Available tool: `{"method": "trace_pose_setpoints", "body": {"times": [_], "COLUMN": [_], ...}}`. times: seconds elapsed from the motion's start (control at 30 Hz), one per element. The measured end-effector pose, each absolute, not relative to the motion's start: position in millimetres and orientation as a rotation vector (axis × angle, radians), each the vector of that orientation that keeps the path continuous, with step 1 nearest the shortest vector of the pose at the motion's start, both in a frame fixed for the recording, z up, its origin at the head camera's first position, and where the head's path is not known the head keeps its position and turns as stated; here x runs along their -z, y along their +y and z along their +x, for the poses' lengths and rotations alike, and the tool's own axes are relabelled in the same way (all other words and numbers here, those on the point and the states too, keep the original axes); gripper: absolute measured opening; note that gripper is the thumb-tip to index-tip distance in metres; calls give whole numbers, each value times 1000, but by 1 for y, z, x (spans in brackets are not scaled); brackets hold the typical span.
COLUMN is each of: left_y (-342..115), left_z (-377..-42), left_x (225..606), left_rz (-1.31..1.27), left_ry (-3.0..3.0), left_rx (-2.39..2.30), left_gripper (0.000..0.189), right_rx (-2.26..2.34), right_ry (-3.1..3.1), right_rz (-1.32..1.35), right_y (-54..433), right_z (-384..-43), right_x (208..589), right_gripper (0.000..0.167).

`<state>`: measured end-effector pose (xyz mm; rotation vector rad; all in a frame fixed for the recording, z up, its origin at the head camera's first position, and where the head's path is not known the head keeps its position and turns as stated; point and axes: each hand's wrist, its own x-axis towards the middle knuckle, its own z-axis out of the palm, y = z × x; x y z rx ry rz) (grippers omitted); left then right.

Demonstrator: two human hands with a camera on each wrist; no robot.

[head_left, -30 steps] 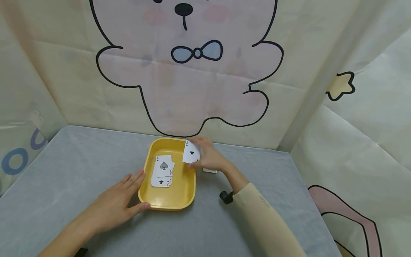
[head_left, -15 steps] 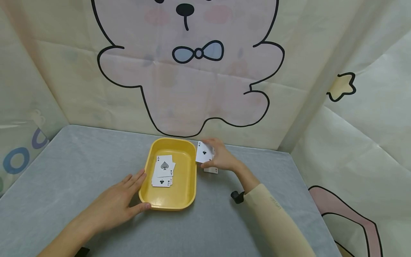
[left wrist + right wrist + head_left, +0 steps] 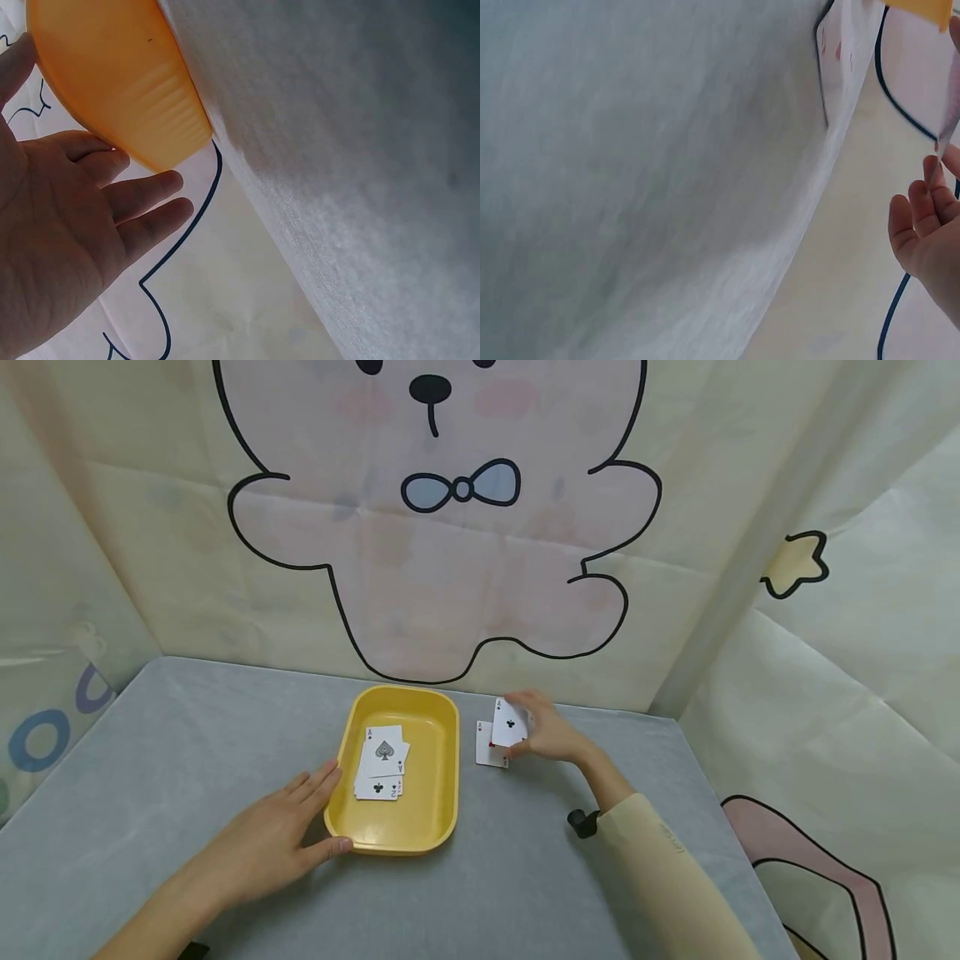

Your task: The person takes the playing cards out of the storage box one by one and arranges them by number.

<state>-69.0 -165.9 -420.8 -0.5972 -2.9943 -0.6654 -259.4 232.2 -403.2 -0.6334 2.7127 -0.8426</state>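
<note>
In the head view, my right hand [image 3: 555,735] pinches an ace of clubs [image 3: 510,722] by its edges. That playing card hangs just above another card [image 3: 483,747] lying on the table, and covers part of it. My left hand [image 3: 273,835] touches the left side of a yellow tray [image 3: 420,814], its fingers nearly straight and thumb at the near left corner. In the tray an ace of spades [image 3: 385,750] overlaps a two of clubs [image 3: 377,788]. The left wrist view has fingers [image 3: 142,199] against the tray's outer wall [image 3: 112,75].
A grey cloth covers the table [image 3: 480,910]. Behind it hangs a pale curtain [image 3: 465,585] with a cartoon bear, and similar sheets stand at both sides. In the right wrist view, the lying card [image 3: 836,49] shows red marks.
My right hand has carried the ace of clubs rightward, from over the tray's right part to above the card on the table. My left hand has stayed at the tray.
</note>
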Motion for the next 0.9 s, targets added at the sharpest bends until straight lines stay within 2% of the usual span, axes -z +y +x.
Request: {"method": "trace_pose_setpoints", "body": {"times": [0.27, 0.9], "left_y": [-166, -166], "left_z": [-69, -70], "left_x": [419, 419], "left_rz": [-596, -578], "left_ry": [-2998, -3038], "left_rx": [675, 688], "left_gripper": [99, 101], "right_rx": [814, 707], "right_ry": [2694, 2673], "right_rz": [-627, -571], "right_y": [254, 278], "right_z": [-265, -267], "right_x": [408, 428], "right_gripper": [99, 95]}}
